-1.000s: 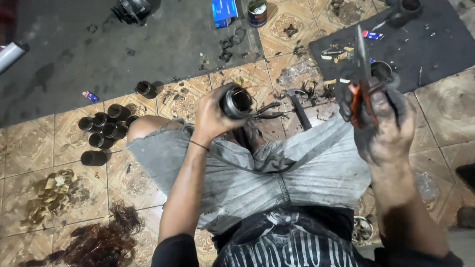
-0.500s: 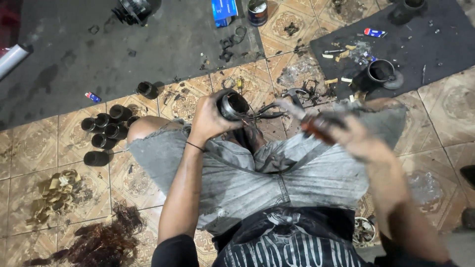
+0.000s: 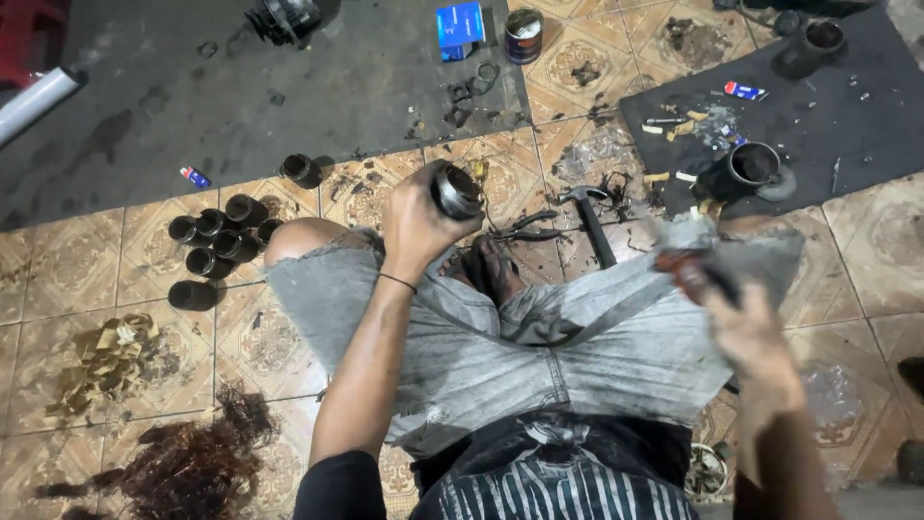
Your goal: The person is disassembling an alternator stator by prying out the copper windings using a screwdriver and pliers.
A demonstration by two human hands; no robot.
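A person sits on a tiled floor (image 3: 871, 260) with knees spread, grey shorts (image 3: 500, 337) filling the middle of the view. Two dark mats lie on the tiles: a large one (image 3: 192, 106) at upper left and a smaller one (image 3: 847, 125) at upper right. On the smaller mat stand two dark cup-shaped housings (image 3: 751, 169), one near its lower edge and one at its far corner. Left of the left knee sits a cluster of short black cylinders (image 3: 217, 241) — about six, packed close, with one more lying apart just below them and another set off toward the large mat. A pile of brown wire (image 3: 192, 462) and a heap of yellowish scraps (image 3: 101, 361) lie at lower left. One hammer (image 3: 587, 217) lies between the knees, with one pair of pliers (image 3: 525, 231) just beside it. Further off are one blue box (image 3: 460, 27) and one small tin (image 3: 524, 34). The left hand (image 3: 414, 221) is raised above the left knee, its fingers clenched around a round metal cylinder (image 3: 454, 190) with the open end facing up. The right hand (image 3: 746, 337) — blurred — hangs over the right thigh, gripping a tool with a reddish handle (image 3: 688, 273); what kind it is cannot be told.
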